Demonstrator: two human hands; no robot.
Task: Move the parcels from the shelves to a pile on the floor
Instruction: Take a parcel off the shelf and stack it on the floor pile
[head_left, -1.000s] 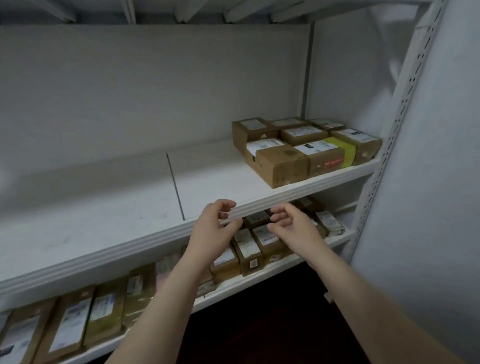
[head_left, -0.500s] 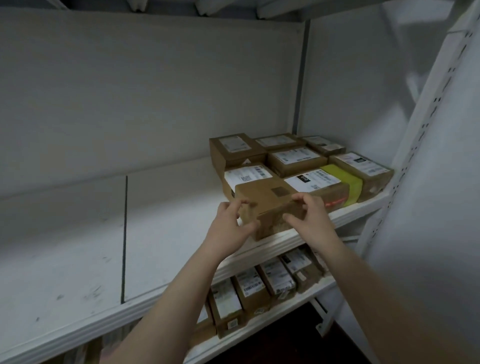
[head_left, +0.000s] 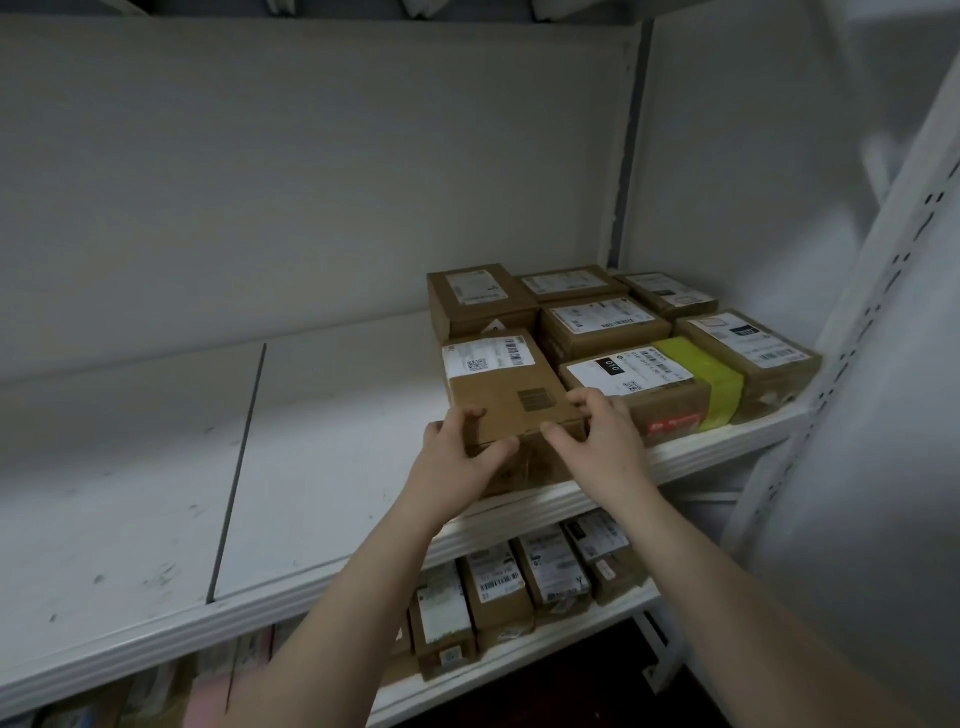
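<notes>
At 4 o'clock on shelf (head_left: 322, 441), left hand (head_left: 457, 460) and right hand (head_left: 600, 441), empty before, now grip box (head_left: 506, 397); lift-off likely next.

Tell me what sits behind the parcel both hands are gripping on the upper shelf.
A taller brown parcel with a white label stands directly behind the gripped parcel. Its lower front is covered, so whether they touch cannot be seen.
</notes>
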